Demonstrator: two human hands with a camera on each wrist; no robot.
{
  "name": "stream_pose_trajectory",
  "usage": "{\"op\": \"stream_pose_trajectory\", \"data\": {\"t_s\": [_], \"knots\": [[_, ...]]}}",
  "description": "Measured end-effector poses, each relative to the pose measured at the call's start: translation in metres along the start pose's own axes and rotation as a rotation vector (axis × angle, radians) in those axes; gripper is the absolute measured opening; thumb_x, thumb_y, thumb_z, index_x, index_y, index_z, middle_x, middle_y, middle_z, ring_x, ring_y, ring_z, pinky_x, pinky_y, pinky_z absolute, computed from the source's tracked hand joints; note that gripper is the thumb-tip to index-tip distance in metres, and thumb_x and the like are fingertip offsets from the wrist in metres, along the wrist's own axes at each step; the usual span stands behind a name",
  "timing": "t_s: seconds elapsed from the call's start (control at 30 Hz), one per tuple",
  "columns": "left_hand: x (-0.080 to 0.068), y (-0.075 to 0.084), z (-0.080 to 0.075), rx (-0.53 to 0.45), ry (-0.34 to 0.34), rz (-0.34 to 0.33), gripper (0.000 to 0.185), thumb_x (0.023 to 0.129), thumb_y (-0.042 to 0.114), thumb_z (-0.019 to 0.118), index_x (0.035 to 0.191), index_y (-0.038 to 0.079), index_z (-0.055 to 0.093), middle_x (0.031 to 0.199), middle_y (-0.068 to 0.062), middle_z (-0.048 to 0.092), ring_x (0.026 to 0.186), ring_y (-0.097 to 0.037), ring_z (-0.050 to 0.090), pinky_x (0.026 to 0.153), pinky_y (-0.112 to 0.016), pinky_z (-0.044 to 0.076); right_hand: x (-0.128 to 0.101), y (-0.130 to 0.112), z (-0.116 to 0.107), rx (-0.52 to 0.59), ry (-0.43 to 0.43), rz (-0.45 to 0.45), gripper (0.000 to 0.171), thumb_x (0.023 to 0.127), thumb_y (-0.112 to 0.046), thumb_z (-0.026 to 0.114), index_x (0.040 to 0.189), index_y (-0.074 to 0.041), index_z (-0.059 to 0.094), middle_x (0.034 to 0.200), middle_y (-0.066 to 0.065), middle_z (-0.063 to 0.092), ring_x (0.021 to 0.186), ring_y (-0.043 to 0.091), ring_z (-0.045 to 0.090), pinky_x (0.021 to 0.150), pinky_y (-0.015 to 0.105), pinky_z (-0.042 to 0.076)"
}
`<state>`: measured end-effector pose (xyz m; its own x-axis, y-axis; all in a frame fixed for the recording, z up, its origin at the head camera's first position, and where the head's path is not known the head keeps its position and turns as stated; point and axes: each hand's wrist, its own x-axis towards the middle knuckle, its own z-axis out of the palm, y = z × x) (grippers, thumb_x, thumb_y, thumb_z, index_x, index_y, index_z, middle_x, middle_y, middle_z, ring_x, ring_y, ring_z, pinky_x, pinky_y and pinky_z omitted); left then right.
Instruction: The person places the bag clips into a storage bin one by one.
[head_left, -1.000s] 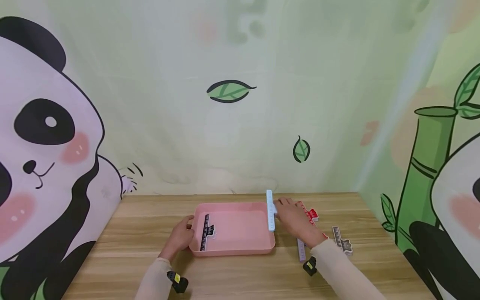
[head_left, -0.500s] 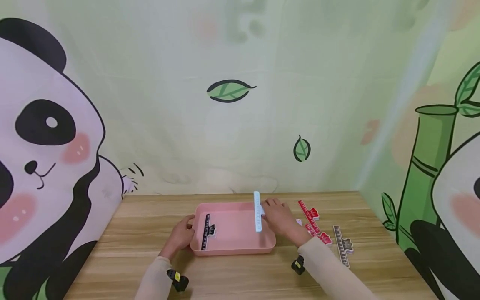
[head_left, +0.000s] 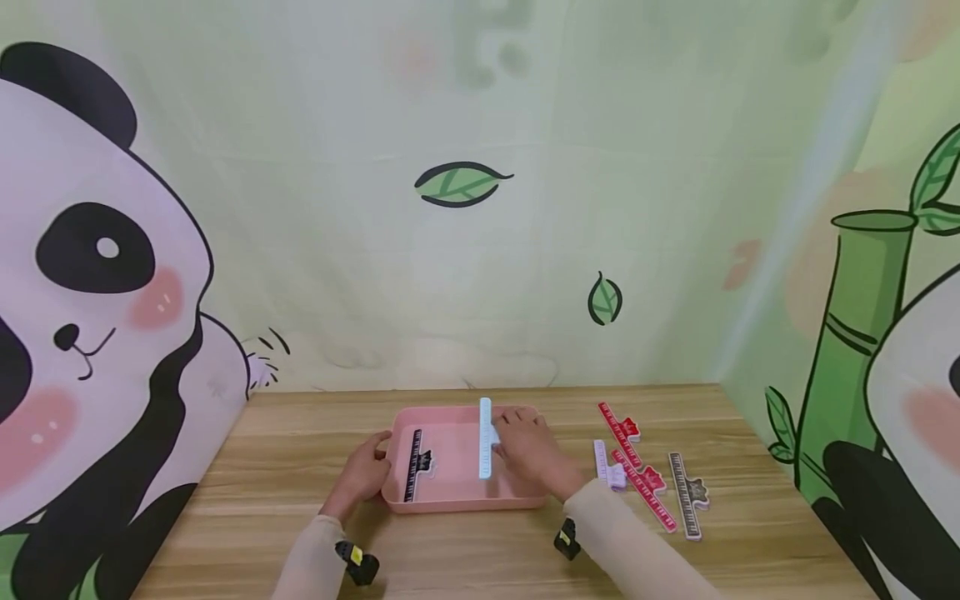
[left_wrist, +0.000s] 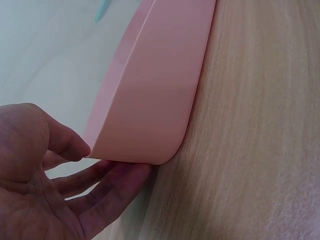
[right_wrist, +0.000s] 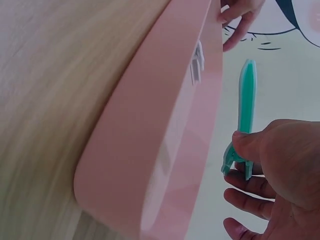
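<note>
A light-blue clip (head_left: pixel 485 442) is above the pink tray (head_left: pixel 463 504), right of centre.
The right hand (head_left: pixel 531 447) pinches the clip's tab; the left hand (head_left: pixel 367 467) grips the tray's left wall. With only the tab pinched, the clip could twist and drop askew.

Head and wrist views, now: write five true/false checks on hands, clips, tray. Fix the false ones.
1. The right hand pinches the light blue clip. True.
2. The left hand grips a red clip. False: the left hand holds the end of the pink tray.
3. The black clip lies inside the tray. True.
4. Both red clips are in the tray. False: the red clips lie on the table, to the tray's right.
5. The grey clip lies on the table. True.
</note>
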<state>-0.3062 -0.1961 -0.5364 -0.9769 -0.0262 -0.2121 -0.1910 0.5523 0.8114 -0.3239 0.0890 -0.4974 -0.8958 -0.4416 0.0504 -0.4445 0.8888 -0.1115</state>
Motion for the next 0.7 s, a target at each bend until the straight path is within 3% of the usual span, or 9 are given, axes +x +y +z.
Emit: {"op": "stream_pose_trajectory", "data": {"t_s": [0.3, 0.57, 0.7], "knots": [[0.001, 0.000, 0.003, -0.009, 0.025, 0.008, 0.056, 0.096, 0.008, 0.046, 0.151, 0.009, 0.035, 0.138, -0.031, 0.051, 0.106, -0.036, 0.063, 0.072, -0.039, 0.059, 0.007, -0.017, 0.015, -0.038, 0.012, -0.025, 0.049, 0.100, -0.034, 0.054, 0.142, -0.010, 0.048, 0.139, 0.007, 0.054, 0.129, 0.024, 0.048, 0.106, 0.050, 0.044], [-0.001, 0.000, 0.003, -0.009, 0.030, -0.002, 0.056, 0.097, 0.008, 0.045, 0.152, 0.010, 0.033, 0.140, -0.030, 0.050, 0.112, -0.038, 0.061, 0.084, -0.047, 0.057, 0.014, -0.032, 0.032, -0.037, 0.023, 0.006, 0.047, 0.099, -0.032, 0.055, 0.140, -0.011, 0.049, 0.134, 0.006, 0.056, 0.120, 0.021, 0.051, 0.099, 0.046, 0.049], [-0.001, 0.001, 0.003, -0.016, 0.033, -0.010, 0.056, 0.097, 0.008, 0.045, 0.152, 0.011, 0.033, 0.141, -0.029, 0.050, 0.113, -0.038, 0.061, 0.083, -0.046, 0.057, 0.018, -0.038, 0.038, -0.040, -0.010, 0.033, 0.049, 0.098, -0.033, 0.057, 0.140, -0.010, 0.050, 0.130, 0.006, 0.057, 0.116, 0.021, 0.052, 0.098, 0.046, 0.048]]}}
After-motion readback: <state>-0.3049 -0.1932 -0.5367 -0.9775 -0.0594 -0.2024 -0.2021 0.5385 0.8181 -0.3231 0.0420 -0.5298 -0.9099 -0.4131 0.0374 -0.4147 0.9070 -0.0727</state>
